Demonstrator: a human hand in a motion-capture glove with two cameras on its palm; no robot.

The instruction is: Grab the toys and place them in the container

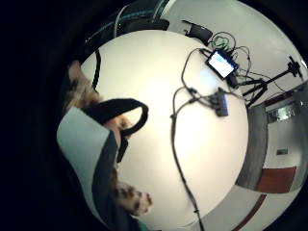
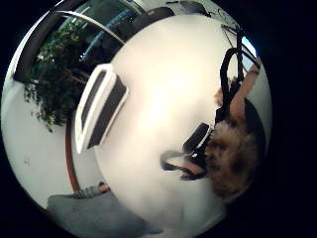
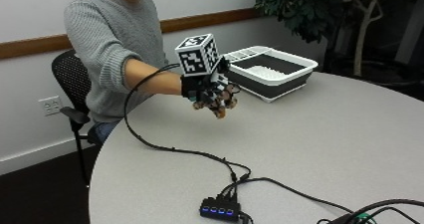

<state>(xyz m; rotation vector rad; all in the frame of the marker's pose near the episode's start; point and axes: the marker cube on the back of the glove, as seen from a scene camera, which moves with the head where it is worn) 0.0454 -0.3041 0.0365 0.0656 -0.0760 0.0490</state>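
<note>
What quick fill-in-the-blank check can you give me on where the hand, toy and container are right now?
1. The gloved right hand grips a furry spotted ____.
2. The white container with dark sides stands on the ____.
3. The hand is held ____ the tabletop, not resting on it.
4. The container holds ____ toys so far.

Missing words: toy; table; above; no

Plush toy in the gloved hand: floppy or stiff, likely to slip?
Probably soft and floppy: the furry plush toy bunches inside the curled right hand. Likely light, since it is held above the table. Fuzzy fur suggests little slipping.
</note>
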